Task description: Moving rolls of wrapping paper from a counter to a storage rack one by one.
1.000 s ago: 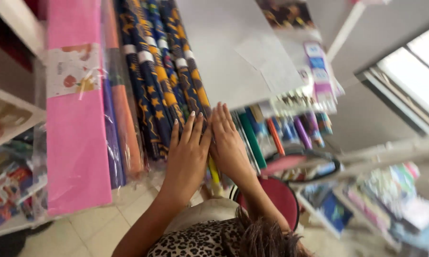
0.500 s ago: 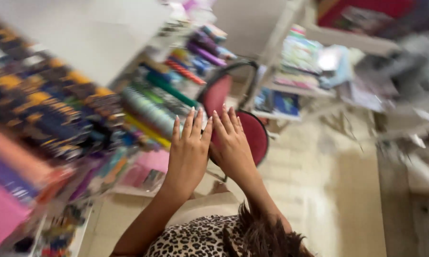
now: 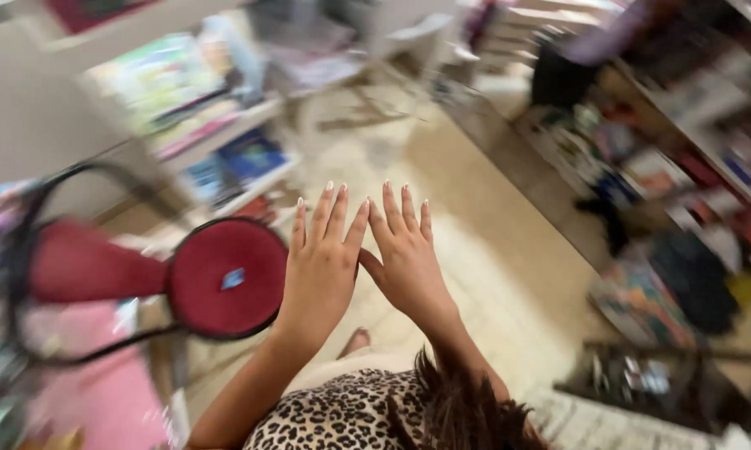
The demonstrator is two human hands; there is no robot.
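Pale tiled floor (image 3: 492, 275) runs through the middle of the frame, a shop aisle seen from above and blurred by camera motion. White shelves (image 3: 225, 125) at the upper left carry stacks of colourful books or packets; more shelving (image 3: 692, 125) crowded with goods lines the right side, too smeared to tell apart. At the lower right a dark rack (image 3: 642, 383) holds small items, also unclear.

Both hands are raised in the centre of the frame, backs toward the camera, fingers stretched flat and slightly spread, holding nothing. The left hand (image 3: 321, 267) stands just left of centre, and the right hand (image 3: 405, 262) just right of it; the left hand's forefinger side meets the right hand at the base of its thumb, so the two touch there, with the fingertips fanning apart above. Long pale nails show on every finger.

Nearest to the hands, just left of the left hand, is a round red stool seat (image 3: 225, 279) with a dark rim, and a red chair back (image 3: 75, 271) on a black frame farther left. Leopard-print clothing (image 3: 342, 417) and dark hair (image 3: 467, 408) fill the bottom centre.
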